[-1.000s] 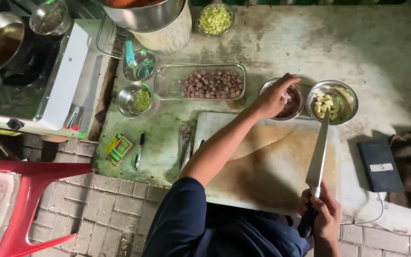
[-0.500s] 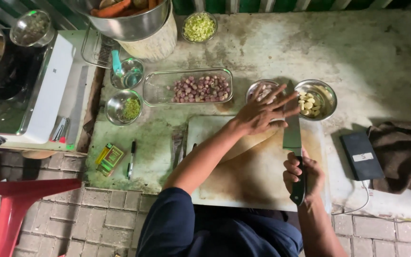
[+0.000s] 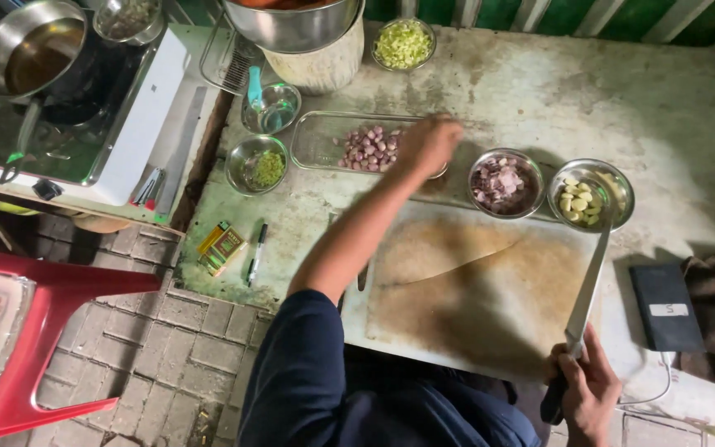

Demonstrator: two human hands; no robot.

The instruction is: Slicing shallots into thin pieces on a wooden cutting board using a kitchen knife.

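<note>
You're gripping a glossy steel knife [image 3: 587, 285] over a scuffed, matt plastic cutting board [image 3: 473, 285]; shiny metal bowls [image 3: 591, 195] are sitting on rough, stained concrete [image 3: 622, 99].

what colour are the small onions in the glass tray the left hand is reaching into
Purplish-pink shallots in the clear tray, under the left hand; head view.

The left hand [image 3: 430, 142] is reaching over the clear rectangular glass tray [image 3: 316, 142] of small purple shallots [image 3: 370, 147]. The right hand [image 3: 587, 396] is gripping the black handle of a long steel knife [image 3: 586, 288], which is lying along the right edge of the stained white cutting board [image 3: 473, 290]. Two round steel bowls are standing behind the board, one with chopped shallots [image 3: 505, 182] and one with peeled garlic cloves [image 3: 589, 195].
</note>
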